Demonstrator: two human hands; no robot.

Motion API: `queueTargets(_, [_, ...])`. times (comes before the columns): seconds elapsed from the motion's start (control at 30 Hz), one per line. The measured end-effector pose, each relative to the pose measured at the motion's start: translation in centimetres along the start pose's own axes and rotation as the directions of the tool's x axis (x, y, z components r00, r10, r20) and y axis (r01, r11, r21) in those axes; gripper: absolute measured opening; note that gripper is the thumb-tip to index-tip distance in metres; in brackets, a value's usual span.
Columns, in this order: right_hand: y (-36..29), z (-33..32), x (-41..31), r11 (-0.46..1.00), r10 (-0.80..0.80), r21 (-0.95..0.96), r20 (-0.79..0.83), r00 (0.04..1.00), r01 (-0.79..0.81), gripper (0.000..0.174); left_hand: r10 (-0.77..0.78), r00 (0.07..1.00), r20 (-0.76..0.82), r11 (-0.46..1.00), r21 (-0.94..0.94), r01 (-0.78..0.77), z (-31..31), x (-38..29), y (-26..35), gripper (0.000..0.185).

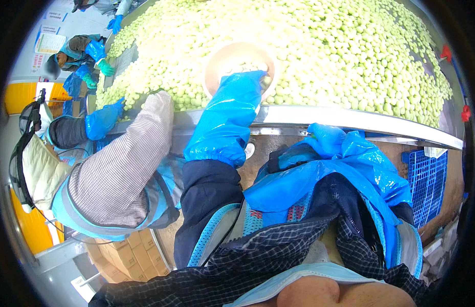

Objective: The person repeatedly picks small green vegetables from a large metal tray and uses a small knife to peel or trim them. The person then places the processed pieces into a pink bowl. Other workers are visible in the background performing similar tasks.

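My left hand reaches into a pale round plastic basin that rests among small, round, pale-green fruits. A blue plastic oversleeve covers that forearm, and glare hides the fingers, so their grip does not show. Some of the same fruits lie inside the basin. Below the metal rim of the worktable, my right hand, in a blue glove, is close to my body with its fingers curled. It is beside my blue plastic apron; whether it holds anything is unclear.
At my left, a co-worker in a checked sleeve leans over the table edge. Other gloved workers stand farther along that side. A blue plastic pallet is on the floor at right. Cardboard boxes are stacked behind at left.
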State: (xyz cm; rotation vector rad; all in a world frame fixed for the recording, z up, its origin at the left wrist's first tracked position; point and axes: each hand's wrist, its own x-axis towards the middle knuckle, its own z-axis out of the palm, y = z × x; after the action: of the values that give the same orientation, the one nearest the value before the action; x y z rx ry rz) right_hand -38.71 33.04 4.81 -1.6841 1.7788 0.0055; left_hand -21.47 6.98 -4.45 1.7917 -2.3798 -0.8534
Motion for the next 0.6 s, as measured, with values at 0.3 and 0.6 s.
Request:
queueTargets(0.3, [-0.5, -0.4, 0.4, 1.000, -0.008, 0.029, -0.023, 1.000, 0.008, 0.041, 0.041, 0.996, -0.075, 0.916, -0.396, -0.067, -3.3, -2.3, -0.2, 0.036])
queueTargets(0.6, [-1.5, -3.9, 0.7, 0.945, -0.020, 0.304, -0.311, 0.950, 0.119, 0.028, 0.205, 0.976, 0.066, -0.031, -0.997, 0.074, -2.7, -7.0, 0.6, 0.043])
